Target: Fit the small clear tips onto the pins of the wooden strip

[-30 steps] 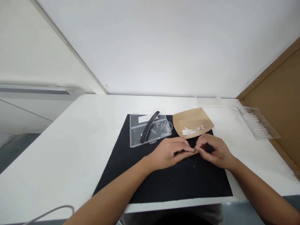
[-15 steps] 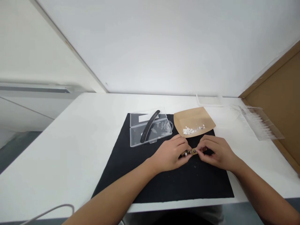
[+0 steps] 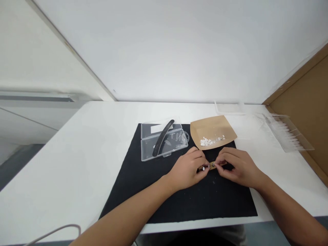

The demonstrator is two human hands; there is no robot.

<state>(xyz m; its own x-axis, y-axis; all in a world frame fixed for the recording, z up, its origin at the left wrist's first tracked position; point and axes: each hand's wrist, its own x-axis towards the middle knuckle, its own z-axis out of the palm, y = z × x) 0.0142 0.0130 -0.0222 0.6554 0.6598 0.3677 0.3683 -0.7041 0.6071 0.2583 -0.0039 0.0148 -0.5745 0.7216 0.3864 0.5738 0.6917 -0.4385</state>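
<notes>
My left hand (image 3: 191,168) and my right hand (image 3: 237,167) meet over a black mat (image 3: 197,205). Between them lies a narrow brown strip (image 3: 211,166) bearing a small dark round stud (image 3: 213,165). Thumb and fingers of my left hand are closed at the strip's left part, around a small white-tipped piece (image 3: 208,166). Another white-topped piece (image 3: 203,168) shows just under the left fingers. My right thumb and index finger pinch the strip beside the stud, and its right end shows beyond them. The fingers hide much of the strip.
Behind the hands stands a brown paper tray (image 3: 207,124) with small white pieces. A clear plastic case (image 3: 147,152) of nail tips lies open, with a black curved nail file (image 3: 162,138) across it. Further right is a clear package (image 3: 287,135) by a brown board (image 3: 304,112).
The left fingertips have shifted slightly and now show a white tip between them; the dark piece there is less visible. My right hand is nearly unchanged. The view has moved slightly.
</notes>
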